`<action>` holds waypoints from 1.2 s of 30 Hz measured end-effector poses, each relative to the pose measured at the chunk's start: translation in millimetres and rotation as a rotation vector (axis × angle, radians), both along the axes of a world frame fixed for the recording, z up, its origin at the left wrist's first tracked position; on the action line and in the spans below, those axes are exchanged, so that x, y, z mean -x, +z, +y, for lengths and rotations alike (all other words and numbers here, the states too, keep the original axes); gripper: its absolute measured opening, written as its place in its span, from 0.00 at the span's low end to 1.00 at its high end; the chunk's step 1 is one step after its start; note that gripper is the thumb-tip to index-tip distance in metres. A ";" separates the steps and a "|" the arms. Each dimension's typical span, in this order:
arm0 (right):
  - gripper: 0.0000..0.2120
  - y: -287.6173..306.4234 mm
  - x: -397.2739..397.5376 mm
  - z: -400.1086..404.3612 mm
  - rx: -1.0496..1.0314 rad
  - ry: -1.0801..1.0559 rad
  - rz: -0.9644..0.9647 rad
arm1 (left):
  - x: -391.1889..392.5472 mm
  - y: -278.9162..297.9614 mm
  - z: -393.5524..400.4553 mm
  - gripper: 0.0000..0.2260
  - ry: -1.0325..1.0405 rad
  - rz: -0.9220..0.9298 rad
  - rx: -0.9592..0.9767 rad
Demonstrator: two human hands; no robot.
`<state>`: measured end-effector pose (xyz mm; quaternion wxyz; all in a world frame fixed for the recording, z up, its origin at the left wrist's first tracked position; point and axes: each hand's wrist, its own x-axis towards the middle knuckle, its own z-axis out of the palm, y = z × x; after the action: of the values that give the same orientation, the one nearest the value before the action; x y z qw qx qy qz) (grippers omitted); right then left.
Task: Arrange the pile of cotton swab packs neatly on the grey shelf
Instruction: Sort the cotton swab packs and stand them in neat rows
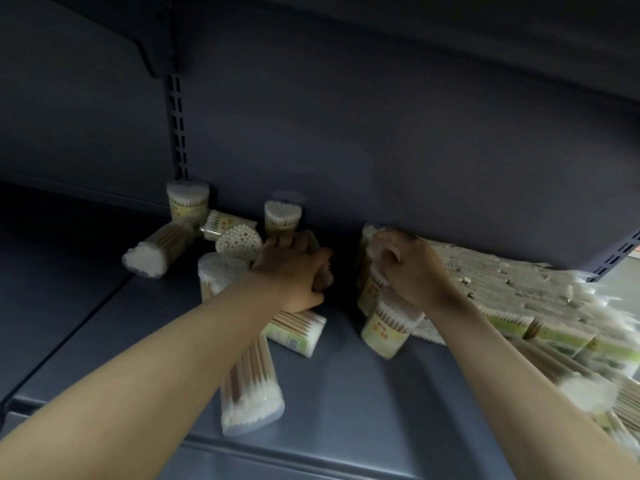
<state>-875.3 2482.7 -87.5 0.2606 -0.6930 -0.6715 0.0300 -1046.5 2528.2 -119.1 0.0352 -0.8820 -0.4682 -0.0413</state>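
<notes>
Left of the scattered swab packs (207,244), the grey shelf (69,306) lies bare, as does its front strip toward the edge. Right of them, past a narrow gap, the stacked pile (502,292) fills the shelf to the back wall (381,150).

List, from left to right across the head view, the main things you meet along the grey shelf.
Toppled swab tub → upright tub at the back → left hand → right hand → pile of flat swab packs.
</notes>
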 end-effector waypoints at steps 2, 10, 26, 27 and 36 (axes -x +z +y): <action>0.13 -0.2 0.8 -0.4 -0.001 -0.005 -0.008 | 4.6 -0.7 -1.0 0.29 -0.001 -0.012 -0.005; 0.16 2.4 2.6 -1.9 -0.049 -0.044 -0.077 | 15.9 -4.9 0.2 0.30 -0.011 -0.050 -0.012; 0.18 5.3 10.4 -5.5 -0.042 -0.050 -0.092 | 26.3 -1.7 -1.8 0.30 -0.007 -0.035 0.017; 0.18 5.6 10.7 -6.6 -0.042 -0.050 -0.091 | 25.6 -0.5 -2.4 0.30 -0.001 -0.024 0.022; 0.18 6.5 7.3 -16.2 -0.069 -0.092 -0.026 | 26.0 5.6 -7.5 0.28 -0.036 0.006 -0.028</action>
<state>-882.6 2466.5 -81.0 0.2766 -0.7143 -0.6428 -0.0142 -1072.5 2520.8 -113.5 0.0484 -0.8897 -0.4516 -0.0457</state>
